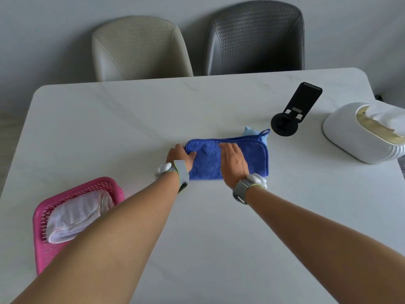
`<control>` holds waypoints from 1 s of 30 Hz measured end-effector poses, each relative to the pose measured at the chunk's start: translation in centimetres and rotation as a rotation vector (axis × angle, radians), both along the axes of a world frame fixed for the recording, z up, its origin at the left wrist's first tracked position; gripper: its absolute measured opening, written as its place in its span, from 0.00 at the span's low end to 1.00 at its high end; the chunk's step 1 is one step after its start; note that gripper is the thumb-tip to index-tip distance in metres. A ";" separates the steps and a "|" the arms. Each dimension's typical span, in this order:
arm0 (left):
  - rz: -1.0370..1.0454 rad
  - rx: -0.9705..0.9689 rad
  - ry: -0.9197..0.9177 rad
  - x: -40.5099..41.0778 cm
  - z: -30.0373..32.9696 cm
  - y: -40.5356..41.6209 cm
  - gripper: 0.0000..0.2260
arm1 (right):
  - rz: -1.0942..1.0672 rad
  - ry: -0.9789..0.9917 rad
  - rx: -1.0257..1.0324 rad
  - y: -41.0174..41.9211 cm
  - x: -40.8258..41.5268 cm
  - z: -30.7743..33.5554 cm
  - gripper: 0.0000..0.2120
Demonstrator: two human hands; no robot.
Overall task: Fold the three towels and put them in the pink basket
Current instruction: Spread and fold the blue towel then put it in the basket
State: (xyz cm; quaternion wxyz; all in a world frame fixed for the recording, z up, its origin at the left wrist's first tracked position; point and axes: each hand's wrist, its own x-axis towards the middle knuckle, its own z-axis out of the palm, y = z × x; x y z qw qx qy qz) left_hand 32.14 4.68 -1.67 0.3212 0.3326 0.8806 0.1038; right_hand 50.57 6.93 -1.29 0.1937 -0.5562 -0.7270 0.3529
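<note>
While both forearms reached forward over the white table (pixel 109 119), the left hand (pixel 180 159) gripped the left edge of the blue towel (pixel 210 160), thumb on top and fingers tucked around the edge. The right hand (pixel 234 163) lay flat and unclenched on the towel's middle, palm down, grasping nothing. Each wrist wore a grey band with a white device. The blue towel lay folded in a long strip at the table's centre, its hanging loop pointing toward a black phone stand (pixel 294 110). A light blue cloth (pixel 252 131), possibly the third towel, peeked out from behind its far right corner. A white tissue box (pixel 359 137) sat at the right edge, and two chairs (pixel 140 47) stood beyond the table. Near the left forearm, the pink basket (pixel 43 249) held a folded white towel (pixel 76 216).
</note>
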 end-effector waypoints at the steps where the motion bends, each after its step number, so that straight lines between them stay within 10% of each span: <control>1: 0.011 0.024 -0.030 0.1 0.2 -0.2 0.17 | -0.027 0.032 -0.124 -0.5 -0.3 -0.3 0.17; 12: 0.187 0.206 -0.558 7.1 4.7 1.8 0.08 | -0.338 0.520 -0.638 0.7 1.2 0.1 0.37; 16: 0.198 0.171 -0.758 11.2 6.0 3.5 0.02 | -0.405 0.634 -0.614 1.1 3.5 1.7 0.28; 30: 0.085 0.079 -0.904 17.8 4.7 5.5 0.13 | -0.444 0.158 -0.232 2.0 10.8 -0.3 0.23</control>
